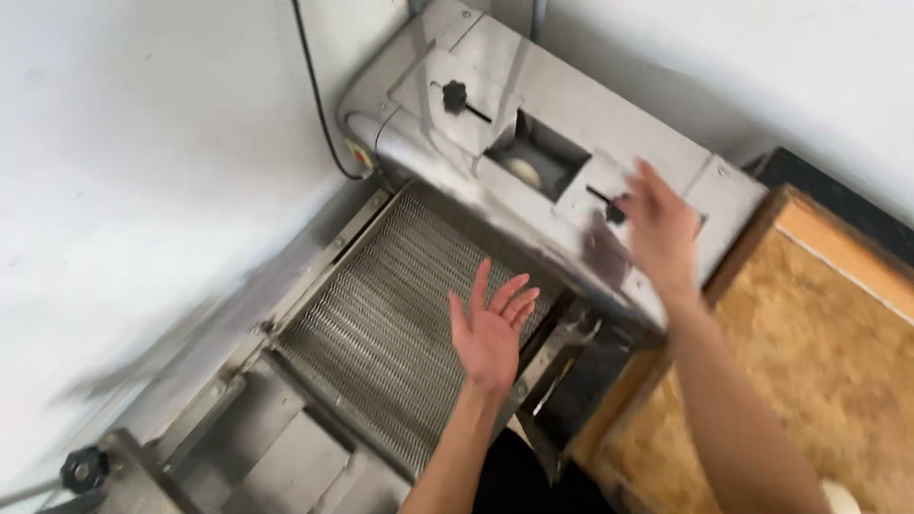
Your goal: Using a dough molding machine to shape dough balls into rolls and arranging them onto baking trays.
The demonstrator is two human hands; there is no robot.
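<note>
We hold our left hand (490, 328) open, palm up and fingers spread, empty above the wire-mesh conveyor belt (381, 324) of a steel dough machine (562, 114). Our right hand (657, 228) is blurred, fingers loosely spread and holding nothing, just beside the black knob (614, 211) on the machine's right hopper plate. A pale dough ball (524, 171) sits down in the dark opening at the far top of the machine, between the two plates. We judge the dough to be soft, light and a little tacky, easily dented, so it is best cupped from below in a flat palm, not pinched. To the right lies a floured wooden board (819, 352).
</note>
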